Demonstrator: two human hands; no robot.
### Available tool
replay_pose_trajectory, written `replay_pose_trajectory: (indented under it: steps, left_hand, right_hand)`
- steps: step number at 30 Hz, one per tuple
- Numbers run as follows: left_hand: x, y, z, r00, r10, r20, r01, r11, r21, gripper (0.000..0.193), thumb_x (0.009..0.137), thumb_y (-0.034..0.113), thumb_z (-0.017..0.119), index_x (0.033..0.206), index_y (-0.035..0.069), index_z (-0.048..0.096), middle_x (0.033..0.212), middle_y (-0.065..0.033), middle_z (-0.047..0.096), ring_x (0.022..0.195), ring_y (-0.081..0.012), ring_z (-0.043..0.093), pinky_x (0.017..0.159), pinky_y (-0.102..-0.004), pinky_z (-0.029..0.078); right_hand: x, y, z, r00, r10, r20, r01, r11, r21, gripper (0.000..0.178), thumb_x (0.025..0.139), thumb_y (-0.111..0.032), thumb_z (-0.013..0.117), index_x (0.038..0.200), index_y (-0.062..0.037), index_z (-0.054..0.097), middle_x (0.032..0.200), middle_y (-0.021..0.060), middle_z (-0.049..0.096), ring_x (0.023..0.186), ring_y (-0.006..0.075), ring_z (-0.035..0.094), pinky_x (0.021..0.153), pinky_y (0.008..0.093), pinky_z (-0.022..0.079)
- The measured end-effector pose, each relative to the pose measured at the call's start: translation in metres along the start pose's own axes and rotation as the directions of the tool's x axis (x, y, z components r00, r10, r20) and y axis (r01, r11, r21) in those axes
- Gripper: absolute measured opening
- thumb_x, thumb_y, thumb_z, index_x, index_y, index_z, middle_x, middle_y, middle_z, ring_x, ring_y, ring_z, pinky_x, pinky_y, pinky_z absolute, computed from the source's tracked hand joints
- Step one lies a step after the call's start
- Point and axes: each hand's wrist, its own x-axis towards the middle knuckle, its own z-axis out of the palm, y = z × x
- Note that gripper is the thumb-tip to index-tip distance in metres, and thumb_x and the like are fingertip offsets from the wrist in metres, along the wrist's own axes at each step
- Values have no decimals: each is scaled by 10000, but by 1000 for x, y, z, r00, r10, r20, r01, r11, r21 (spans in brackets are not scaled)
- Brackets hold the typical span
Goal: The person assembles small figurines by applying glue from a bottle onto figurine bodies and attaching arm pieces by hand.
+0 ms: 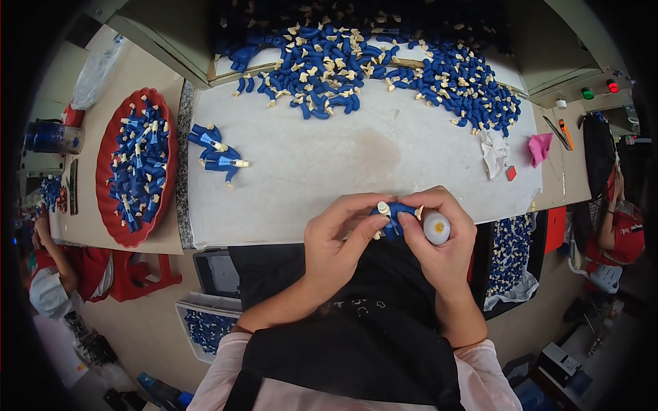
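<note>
Fingers [356, 222] of both hands pinched shut on one small blue part [393, 218] with cream tips, just above the near edge of the white worktop [322, 164].

Left hand [336, 243] curled round the part from the left, thumb and forefinger closed on it; right hand [442, 236] gripping it from the right while also tucking a small white bottle [436, 228] with an orange-centred cap against the palm, possibly glue, too small to tell. Heaped along the far side, a big pile of blue parts [370, 68]; a small cluster [218, 155] lying apart to the left. Off the worktop's left end, a red tray [106, 198] full of the same parts. Near the right edge, a white rag [493, 152] and a pink cloth [539, 147].
</note>
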Motion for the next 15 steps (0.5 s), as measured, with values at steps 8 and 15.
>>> replay_pose_trajectory:
  steps: [8,15]
  left_hand:
    - [1,-6,-6,988,152,-19,-144,962,233,209,754,-6,558,962,-8,566,872,-96,585,780,-132,562,665,-215,446]
    - [21,16,-33,955,296,-30,-233,806,544,223,771,6,491,985,15,554,854,-107,567,723,-168,540,648,-236,413]
  right_hand:
    - [-4,3,3,1000,-14,10,14,999,-35,145,649,24,619,782,-8,572,664,71,545,551,124,519,513,216,397]
    - [-3,5,16,996,67,51,-71,993,99,439,632,15,652,1045,-22,507,788,46,474,627,87,450,562,186,373]
